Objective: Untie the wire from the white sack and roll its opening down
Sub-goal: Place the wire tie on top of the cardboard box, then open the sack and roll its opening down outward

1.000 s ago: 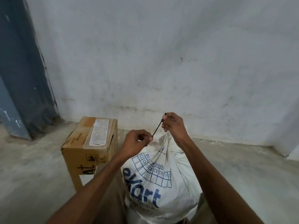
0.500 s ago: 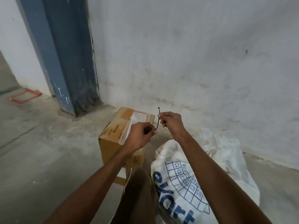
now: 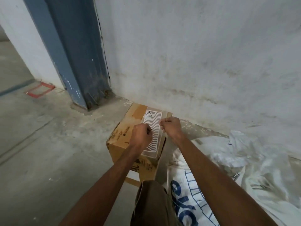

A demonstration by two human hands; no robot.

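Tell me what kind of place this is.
Probably a warehouse or storeroom: bare grey concrete floor, scuffed whitewashed wall, a taped brown cardboard carton and a printed white woven sack.

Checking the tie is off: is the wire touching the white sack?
Apart. The head view shows the wire held by the left hand over the cardboard box, clear of the white sack.

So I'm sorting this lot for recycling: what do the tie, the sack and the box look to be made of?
The wire: thin, dark, keeps its kinks, so probably coated metal. The white sack: likely woven plastic, matte and crinkled, with blue print. The box: brown corrugated cardboard, taped on top.
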